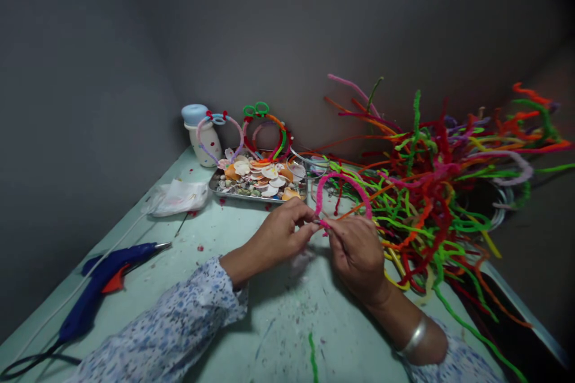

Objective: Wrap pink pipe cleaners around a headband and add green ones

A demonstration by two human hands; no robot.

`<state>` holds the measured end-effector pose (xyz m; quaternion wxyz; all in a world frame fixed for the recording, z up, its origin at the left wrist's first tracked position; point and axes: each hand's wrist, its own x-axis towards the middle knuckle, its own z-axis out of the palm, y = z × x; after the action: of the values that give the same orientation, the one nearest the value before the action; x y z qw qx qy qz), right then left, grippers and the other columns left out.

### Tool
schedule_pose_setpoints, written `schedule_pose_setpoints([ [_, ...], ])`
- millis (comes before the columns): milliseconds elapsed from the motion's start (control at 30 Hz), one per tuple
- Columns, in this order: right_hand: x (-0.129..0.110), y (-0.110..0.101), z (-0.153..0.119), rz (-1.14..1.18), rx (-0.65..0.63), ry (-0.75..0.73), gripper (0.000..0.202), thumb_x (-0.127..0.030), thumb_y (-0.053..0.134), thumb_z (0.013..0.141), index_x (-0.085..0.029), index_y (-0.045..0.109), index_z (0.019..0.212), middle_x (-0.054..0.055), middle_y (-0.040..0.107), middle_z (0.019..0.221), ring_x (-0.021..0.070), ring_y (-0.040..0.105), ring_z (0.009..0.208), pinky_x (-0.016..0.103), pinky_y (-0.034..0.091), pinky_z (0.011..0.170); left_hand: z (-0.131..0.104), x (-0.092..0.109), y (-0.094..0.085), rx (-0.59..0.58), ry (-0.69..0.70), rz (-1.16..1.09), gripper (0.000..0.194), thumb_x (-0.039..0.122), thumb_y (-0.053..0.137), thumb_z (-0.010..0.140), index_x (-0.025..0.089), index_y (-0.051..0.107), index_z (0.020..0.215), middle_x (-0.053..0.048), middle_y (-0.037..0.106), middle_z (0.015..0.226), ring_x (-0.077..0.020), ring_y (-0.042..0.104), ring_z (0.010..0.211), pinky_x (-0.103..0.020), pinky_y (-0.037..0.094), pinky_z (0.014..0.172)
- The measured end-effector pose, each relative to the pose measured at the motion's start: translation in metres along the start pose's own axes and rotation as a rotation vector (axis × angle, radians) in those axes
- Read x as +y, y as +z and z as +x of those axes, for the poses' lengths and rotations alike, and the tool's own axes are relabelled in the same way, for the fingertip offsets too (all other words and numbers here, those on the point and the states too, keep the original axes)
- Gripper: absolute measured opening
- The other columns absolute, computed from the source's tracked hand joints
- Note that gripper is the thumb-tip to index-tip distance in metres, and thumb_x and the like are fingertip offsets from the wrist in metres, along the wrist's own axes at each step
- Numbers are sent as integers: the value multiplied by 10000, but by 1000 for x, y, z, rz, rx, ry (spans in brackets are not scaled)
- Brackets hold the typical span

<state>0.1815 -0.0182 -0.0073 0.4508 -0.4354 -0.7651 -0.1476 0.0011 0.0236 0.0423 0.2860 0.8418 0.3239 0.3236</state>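
Observation:
A fuzzy pink hoop (344,176) stands up above my two hands near the middle of the view. My left hand (287,228) pinches one end at the hoop's lower left, thumb and forefinger together. Close beside it, my right hand (357,248) is closed on the same lower part, its fingers curled. A short twisted pink piece shows between the fingertips of both hands; its exact shape is too small to tell.
Behind my hands lies a metal tray (242,196) of shells, with decorated hoops (283,137) and a white jar (205,146) behind. A blue glue gun (90,293) lies left. Tangled colourful fuzzy stems (431,191) fill the right. A green piece (313,356) lies in front.

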Motion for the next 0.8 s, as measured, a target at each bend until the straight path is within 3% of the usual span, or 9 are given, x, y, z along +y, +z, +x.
schedule_pose_setpoints([
  [133, 0, 1, -1, 20, 0, 22, 249, -78, 555, 815, -179, 614, 1035, 55, 692, 833, 197, 603, 804, 382, 436, 810, -2, -7, 5, 95, 136, 79, 160, 90, 533, 817, 169, 621, 925, -51, 586, 909, -168, 553, 873, -302, 464, 774],
  [333, -2, 0, 0, 45, -6, 23, 244, -80, 558, 811, -179, 610, 1028, 53, 690, 833, 195, 604, 802, 377, 439, 805, -3, -12, 9, 219, 245, 231, 116, 212, 554, 869, 170, 637, 937, -59, 596, 870, -163, 561, 826, -288, 468, 722],
  [600, -1, 1, 1, 52, -6, 21, 242, -67, 566, 808, -171, 600, 1024, 57, 682, 824, 201, 597, 796, 391, 441, 800, -2, -16, 7, 268, 366, 338, 132, 258, 571, 872, 178, 655, 935, -61, 630, 857, -160, 568, 797, -284, 461, 709],
  [800, -2, 1, 0, 62, -8, 27, 251, -68, 573, 808, -176, 599, 1033, 55, 685, 837, 201, 598, 805, 391, 438, 803, -3, -18, 7, 264, 372, 281, 122, 249, 586, 862, 177, 665, 921, -57, 633, 834, -156, 571, 786, -278, 460, 695],
])
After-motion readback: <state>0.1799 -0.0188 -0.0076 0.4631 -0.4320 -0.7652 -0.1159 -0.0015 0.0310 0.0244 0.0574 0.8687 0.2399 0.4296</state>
